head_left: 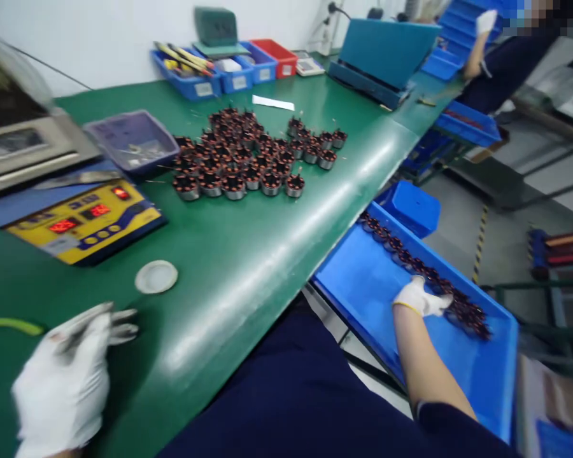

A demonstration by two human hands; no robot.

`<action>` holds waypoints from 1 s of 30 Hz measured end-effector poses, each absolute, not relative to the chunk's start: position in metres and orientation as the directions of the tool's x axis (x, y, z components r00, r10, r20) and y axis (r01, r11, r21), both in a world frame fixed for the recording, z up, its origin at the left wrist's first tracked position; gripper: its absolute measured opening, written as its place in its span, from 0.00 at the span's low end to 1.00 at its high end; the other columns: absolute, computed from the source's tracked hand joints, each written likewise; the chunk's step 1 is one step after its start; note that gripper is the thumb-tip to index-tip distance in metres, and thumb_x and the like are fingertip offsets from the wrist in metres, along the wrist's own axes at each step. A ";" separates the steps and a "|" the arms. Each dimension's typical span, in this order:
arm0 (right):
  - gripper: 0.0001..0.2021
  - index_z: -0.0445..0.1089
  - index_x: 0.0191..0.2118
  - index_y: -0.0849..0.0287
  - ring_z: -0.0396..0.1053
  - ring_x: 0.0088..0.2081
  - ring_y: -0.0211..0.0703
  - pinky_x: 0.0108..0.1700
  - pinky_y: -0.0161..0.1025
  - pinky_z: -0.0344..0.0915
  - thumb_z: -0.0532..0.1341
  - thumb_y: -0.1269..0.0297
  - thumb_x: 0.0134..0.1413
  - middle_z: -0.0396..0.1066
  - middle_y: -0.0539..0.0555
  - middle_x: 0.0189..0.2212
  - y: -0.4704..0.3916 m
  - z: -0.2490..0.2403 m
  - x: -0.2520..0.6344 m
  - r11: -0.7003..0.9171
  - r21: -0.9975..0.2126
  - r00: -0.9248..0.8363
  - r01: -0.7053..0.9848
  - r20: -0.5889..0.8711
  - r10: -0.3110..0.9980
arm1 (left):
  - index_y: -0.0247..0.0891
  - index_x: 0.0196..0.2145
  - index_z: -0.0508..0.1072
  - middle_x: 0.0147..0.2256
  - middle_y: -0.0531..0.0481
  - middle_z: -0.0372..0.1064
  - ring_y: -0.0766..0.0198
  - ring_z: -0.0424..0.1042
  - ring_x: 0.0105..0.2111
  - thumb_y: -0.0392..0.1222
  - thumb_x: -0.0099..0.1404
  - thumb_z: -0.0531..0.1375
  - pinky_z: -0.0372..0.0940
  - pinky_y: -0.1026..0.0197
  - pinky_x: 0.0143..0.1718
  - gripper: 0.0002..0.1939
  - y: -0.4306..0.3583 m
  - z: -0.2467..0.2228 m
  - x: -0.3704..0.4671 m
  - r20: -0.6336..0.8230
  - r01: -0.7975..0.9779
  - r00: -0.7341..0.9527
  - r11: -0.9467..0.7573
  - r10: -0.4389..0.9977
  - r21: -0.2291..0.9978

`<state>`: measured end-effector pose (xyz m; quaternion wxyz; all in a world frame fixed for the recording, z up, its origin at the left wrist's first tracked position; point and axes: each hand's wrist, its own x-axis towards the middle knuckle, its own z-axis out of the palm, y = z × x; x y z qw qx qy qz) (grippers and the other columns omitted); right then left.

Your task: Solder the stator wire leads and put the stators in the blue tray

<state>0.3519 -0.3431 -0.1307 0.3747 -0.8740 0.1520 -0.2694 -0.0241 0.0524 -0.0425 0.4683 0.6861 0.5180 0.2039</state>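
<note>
Copper-wound stators line the long wall of the blue tray farther from the person, reaching from the corner by the bench and bunching toward the opposite end, probably set along that wall to keep them orderly. The right hand, in a white glove, lies over the bunched end, its fingers partly spread and apparently touching the stators; whether they have hold of one cannot be told. The tray sits just beside the front edge of the green workbench, likely to stay within easy reach. More stators, the bench cluster, stand upright nearer the back edge, windings up, seemingly so the coils and leads stay off the surface. Near the bench's left end, the left hand, also gloved, has loosely curled, part-open fingers with nothing visible in them; blur hides whether they touch the bench. Just beyond it lies a round white lid, and farther back a yellow-fronted digital controller, perhaps angled so its red readout faces the worker, with a purple bin beside the bench cluster.
</note>
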 end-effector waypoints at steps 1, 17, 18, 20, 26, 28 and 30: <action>0.29 0.58 0.67 0.53 0.69 0.58 0.66 0.57 0.69 0.69 0.55 0.56 0.62 0.64 0.65 0.58 -0.322 -0.125 0.351 -0.678 -0.735 0.835 0.019 0.385 -0.394 | 0.52 0.43 0.74 0.33 0.61 0.80 0.54 0.78 0.31 0.58 0.59 0.66 0.77 0.49 0.36 0.17 0.053 -0.044 -0.025 -0.170 0.472 0.305 0.006 0.937 0.881; 0.32 0.67 0.64 0.66 0.69 0.54 0.63 0.66 0.67 0.53 0.60 0.66 0.51 0.76 0.65 0.45 -0.095 -0.028 0.371 -0.458 0.041 0.427 0.888 0.295 0.855 | 0.36 0.40 0.76 0.31 0.49 0.78 0.63 0.75 0.25 0.54 0.59 0.71 0.74 0.61 0.29 0.20 0.039 -0.038 -0.034 0.030 0.115 0.059 -0.037 0.998 0.993; 0.31 0.68 0.63 0.64 0.69 0.52 0.62 0.64 0.66 0.57 0.61 0.65 0.51 0.76 0.64 0.44 -0.103 -0.028 0.359 -0.438 -0.004 0.415 0.899 0.326 0.849 | 0.37 0.40 0.76 0.31 0.49 0.78 0.63 0.75 0.25 0.56 0.59 0.70 0.74 0.61 0.29 0.20 0.034 -0.036 -0.032 0.076 0.113 0.034 -0.080 0.997 0.990; 0.30 0.69 0.62 0.61 0.71 0.50 0.60 0.60 0.61 0.65 0.62 0.61 0.52 0.76 0.62 0.45 -0.115 -0.025 0.324 -0.302 -0.119 0.325 0.946 0.399 0.858 | 0.37 0.41 0.75 0.33 0.47 0.78 0.64 0.76 0.25 0.59 0.60 0.69 0.75 0.61 0.30 0.23 0.020 -0.030 -0.026 0.131 0.096 0.038 -0.134 0.991 0.986; 0.23 0.63 0.62 0.60 0.72 0.52 0.52 0.65 0.60 0.64 0.59 0.65 0.62 0.75 0.59 0.47 -0.105 0.001 0.198 0.453 -0.270 -0.275 0.850 0.507 0.817 | 0.38 0.53 0.71 0.45 0.39 0.77 0.62 0.75 0.24 0.73 0.66 0.54 0.66 0.63 0.16 0.36 -0.021 -0.018 0.011 -0.393 -0.010 0.607 0.501 0.690 0.865; 0.24 0.61 0.63 0.61 0.72 0.52 0.52 0.64 0.60 0.65 0.60 0.61 0.64 0.75 0.60 0.47 -0.094 0.005 0.176 0.505 -0.301 -0.299 0.809 0.529 0.794 | 0.37 0.42 0.76 0.31 0.45 0.76 0.66 0.68 0.18 0.72 0.68 0.51 0.60 0.65 0.14 0.34 -0.022 -0.020 0.013 -0.431 -0.044 0.611 0.573 0.663 0.818; 0.25 0.62 0.62 0.62 0.72 0.51 0.54 0.58 0.57 0.71 0.61 0.57 0.64 0.74 0.63 0.47 -0.087 0.002 0.167 0.463 -0.336 -0.230 0.820 0.547 0.805 | 0.37 0.35 0.76 0.21 0.51 0.69 0.69 0.60 0.14 0.72 0.68 0.51 0.55 0.67 0.13 0.33 -0.019 -0.022 0.008 -0.423 -0.086 0.536 0.546 0.730 0.833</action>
